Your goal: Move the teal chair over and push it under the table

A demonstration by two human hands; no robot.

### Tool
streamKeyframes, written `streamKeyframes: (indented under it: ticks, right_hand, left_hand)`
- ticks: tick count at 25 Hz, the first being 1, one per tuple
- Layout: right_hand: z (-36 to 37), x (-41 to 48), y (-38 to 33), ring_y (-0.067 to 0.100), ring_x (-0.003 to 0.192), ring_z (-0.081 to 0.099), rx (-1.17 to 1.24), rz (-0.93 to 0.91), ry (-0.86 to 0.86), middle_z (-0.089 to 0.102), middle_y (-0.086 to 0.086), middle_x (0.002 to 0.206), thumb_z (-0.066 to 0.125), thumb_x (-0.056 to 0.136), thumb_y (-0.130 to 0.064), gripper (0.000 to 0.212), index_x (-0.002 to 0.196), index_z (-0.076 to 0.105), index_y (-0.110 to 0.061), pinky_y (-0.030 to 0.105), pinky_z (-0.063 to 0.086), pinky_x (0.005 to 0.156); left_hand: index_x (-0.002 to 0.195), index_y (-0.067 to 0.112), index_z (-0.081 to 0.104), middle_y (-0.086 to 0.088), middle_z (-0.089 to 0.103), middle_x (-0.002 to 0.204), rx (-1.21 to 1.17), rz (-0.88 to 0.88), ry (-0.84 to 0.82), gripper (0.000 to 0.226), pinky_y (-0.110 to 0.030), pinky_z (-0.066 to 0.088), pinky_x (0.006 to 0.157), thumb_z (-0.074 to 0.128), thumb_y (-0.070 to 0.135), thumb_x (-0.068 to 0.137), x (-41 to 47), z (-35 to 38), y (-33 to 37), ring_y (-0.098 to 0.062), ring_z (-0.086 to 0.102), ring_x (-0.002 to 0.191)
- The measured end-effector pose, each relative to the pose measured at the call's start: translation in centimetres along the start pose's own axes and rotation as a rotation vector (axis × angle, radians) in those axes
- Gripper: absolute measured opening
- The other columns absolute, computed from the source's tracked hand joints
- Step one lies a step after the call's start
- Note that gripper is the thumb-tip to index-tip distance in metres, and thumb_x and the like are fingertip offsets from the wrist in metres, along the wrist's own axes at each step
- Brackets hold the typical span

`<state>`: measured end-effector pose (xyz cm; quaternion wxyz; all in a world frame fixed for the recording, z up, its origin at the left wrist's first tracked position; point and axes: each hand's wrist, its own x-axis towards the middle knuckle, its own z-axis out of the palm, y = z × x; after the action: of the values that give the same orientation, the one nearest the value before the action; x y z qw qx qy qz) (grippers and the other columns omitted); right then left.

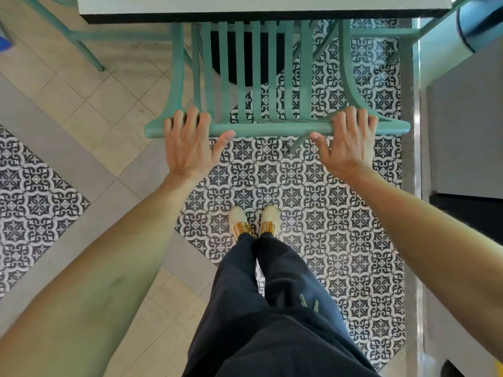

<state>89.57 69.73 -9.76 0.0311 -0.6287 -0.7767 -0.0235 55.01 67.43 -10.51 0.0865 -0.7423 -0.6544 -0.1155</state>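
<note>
Teal chair nearly tucked in at 12 o'clock

Both my hands, left hand point(187, 142) and right hand point(347, 141), are wrapped over the teal chair point(272, 129) top rail, seat already under the counter point(261, 6). Feels like a rigid, lightish frame; gripping the rail ends should keep it straight.

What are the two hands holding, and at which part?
The teal chair: left hand and right hand both grip its top back rail, one near each end.

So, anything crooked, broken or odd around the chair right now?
Nothing stands out. The teal chair sits square to the table, seat tucked under its edge, with the left hand and right hand on its top rail.
</note>
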Motion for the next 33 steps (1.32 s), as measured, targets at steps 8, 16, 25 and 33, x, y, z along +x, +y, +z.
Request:
streamKeyframes:
  ticks: [8,16,25,33]
  right_hand:
    - [-0.2,0.0,-0.4,0.030,0.091,0.046,0.020,-0.002,0.014,0.050,0.013,0.100,0.014,0.106,-0.070,0.068,0.101,0.048,-0.011,0.047,0.037,0.085]
    - [-0.2,0.1,-0.4,0.030,0.091,0.044,0.003,-0.002,0.009,0.048,0.013,0.100,0.026,0.107,-0.066,0.060,0.101,0.048,-0.011,0.048,0.039,0.085]
    - [-0.1,0.0,-0.3,0.029,0.090,0.043,0.014,0.001,0.016,0.048,0.012,0.101,0.024,0.107,-0.068,0.060,0.103,0.047,-0.012,0.047,0.039,0.084]
    - [-3.7,0.6,-1.4,0.031,0.129,0.049,0.220,-0.029,-0.015,0.054,0.011,0.138,0.035,0.106,-0.064,0.062,0.135,0.052,-0.012,0.051,0.038,0.112]
  left_hand:
    - [0.094,0.010,0.056,-0.010,0.055,0.095,-0.008,0.056,0.014,0.064,-0.042,0.028,0.076,0.035,0.070,0.105,0.0,0.4,-1.0,-0.028,0.046,0.082]
    - [0.094,0.010,0.056,-0.009,0.055,0.096,-0.018,0.050,-0.014,0.063,-0.041,0.029,0.076,0.037,0.070,0.105,0.2,-0.2,-1.0,-0.028,0.045,0.083]
    - [0.097,0.011,0.056,-0.008,0.054,0.098,-0.034,0.000,-0.069,0.064,-0.042,0.030,0.078,0.036,0.071,0.104,0.0,-0.4,-0.7,-0.027,0.044,0.085]
    - [0.135,0.008,0.055,-0.009,0.058,0.130,-0.241,0.025,-0.155,0.079,-0.044,0.035,0.104,0.037,0.076,0.099,1.4,-4.5,-0.3,-0.027,0.051,0.118]
